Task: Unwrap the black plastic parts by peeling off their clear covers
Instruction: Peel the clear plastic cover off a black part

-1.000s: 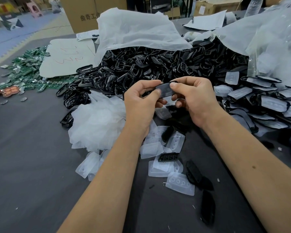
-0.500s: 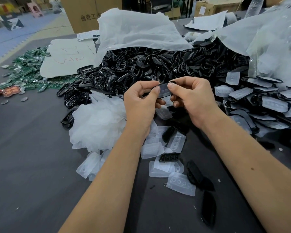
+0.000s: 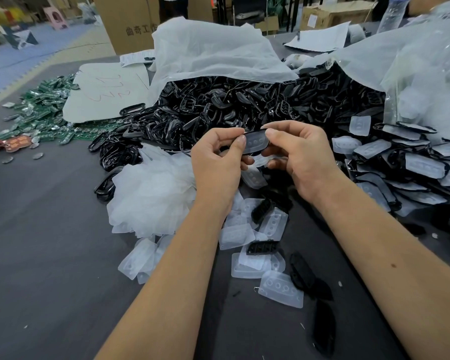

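While your two hands meet above the dark table [image 3: 37,242], the black plastic part [image 3: 255,142] sits between them, raised clear of the clutter. Its long axis runs roughly left to right, one end toward each hand, and its broad face, with its clear cover [image 3: 253,146] and three small round marks, is turned toward you. Your left hand [image 3: 218,165] pinches the part's left end between thumb and forefinger, the other fingers curled beneath. Your right hand [image 3: 300,157] pinches the right end the same way, and its lower fingers curl under the part, where a pale strip of clear film shows; whether that strip belongs to this cover you cannot tell.

Behind your hands, a large white bag [image 3: 205,55] lies open on its side, and a heap of bare black parts [image 3: 218,105] spills from its mouth onto the table. To your right, a clear plastic bag [image 3: 413,74] lies slumped over a pile of covered parts [image 3: 413,162], each black piece with a milky cover on it. Just left of your left wrist lies a mound of crumpled clear film [image 3: 151,193]. Loose peeled covers [image 3: 281,288] and a few black parts are scattered below your hands. Green circuit boards [image 3: 44,107] lie at far left, beside a pale sheet [image 3: 107,92] with red marks.
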